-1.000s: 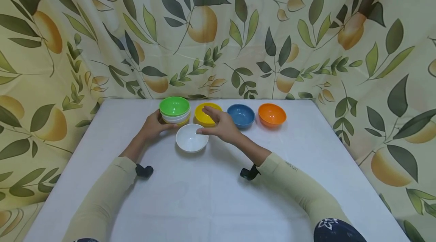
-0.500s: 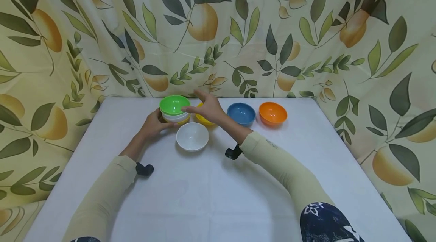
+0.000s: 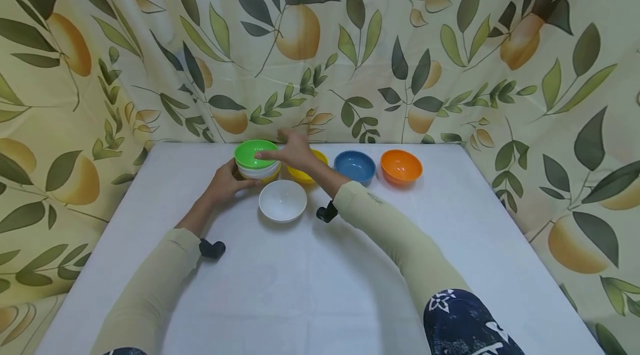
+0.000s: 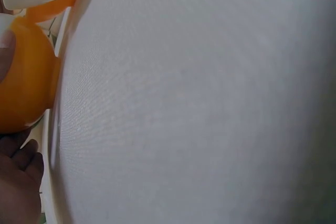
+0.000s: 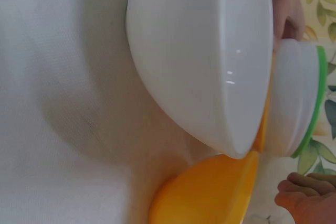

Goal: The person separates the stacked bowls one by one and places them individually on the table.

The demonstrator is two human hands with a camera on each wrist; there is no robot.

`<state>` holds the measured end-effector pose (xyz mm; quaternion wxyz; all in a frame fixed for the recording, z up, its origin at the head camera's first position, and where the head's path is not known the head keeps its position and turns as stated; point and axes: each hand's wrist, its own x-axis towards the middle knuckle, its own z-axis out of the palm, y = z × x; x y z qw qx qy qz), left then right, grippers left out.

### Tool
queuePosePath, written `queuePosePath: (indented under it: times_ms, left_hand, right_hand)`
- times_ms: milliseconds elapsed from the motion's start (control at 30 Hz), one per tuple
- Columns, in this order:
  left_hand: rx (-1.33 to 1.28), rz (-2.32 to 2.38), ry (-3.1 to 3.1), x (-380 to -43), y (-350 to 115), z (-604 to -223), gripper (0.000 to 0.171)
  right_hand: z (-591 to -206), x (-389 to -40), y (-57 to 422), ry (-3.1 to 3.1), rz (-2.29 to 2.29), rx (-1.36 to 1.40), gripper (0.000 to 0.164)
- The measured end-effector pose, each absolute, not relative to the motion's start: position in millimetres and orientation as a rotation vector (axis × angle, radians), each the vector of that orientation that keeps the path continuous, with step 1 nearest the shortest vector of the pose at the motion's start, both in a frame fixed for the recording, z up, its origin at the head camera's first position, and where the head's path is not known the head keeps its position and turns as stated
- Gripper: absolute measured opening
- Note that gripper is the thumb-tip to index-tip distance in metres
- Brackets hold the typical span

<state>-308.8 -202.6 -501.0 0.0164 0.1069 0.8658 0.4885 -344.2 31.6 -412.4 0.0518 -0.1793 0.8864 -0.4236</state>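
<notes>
A stack of nested bowls stands at the back left of the table in the head view, a green bowl on top, white below it and a yellow bowl at the bottom. My left hand grips the stack's lower left side, its thumb across the front. My right hand hovers at the stack's right, fingers extended toward the back, thumb over the green rim. In the right wrist view its fingertips look apart from the stack. A white bowl sits just in front, near both hands.
Another yellow bowl is partly hidden behind my right hand. To its right stand a blue bowl and an orange bowl in a row. A patterned curtain hangs behind the white-covered table.
My right hand has moved left and back, from above the white and yellow bowls to the green bowl's right rim. The left hand keeps its hold on the stack.
</notes>
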Motion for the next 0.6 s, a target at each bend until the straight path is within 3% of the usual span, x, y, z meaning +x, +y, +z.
queuePosePath:
  times_ms: [100, 333, 600]
  left_hand:
    - [0.345, 1.516, 2.695, -309, -202, -501, 0.098]
    - [0.395, 1.503, 2.707, -308, -201, -507, 0.094]
    - [0.411, 1.536, 2.716, -309, -203, -503, 0.088]
  right_hand:
    - [-416, -347, 29, 2.688, -1.269, -0.558, 0.105]
    - [-425, -344, 25, 2.654, -1.179, -0.643, 0.087]
    - [-423, -346, 19, 2.692, -1.161, -0.675, 0.084]
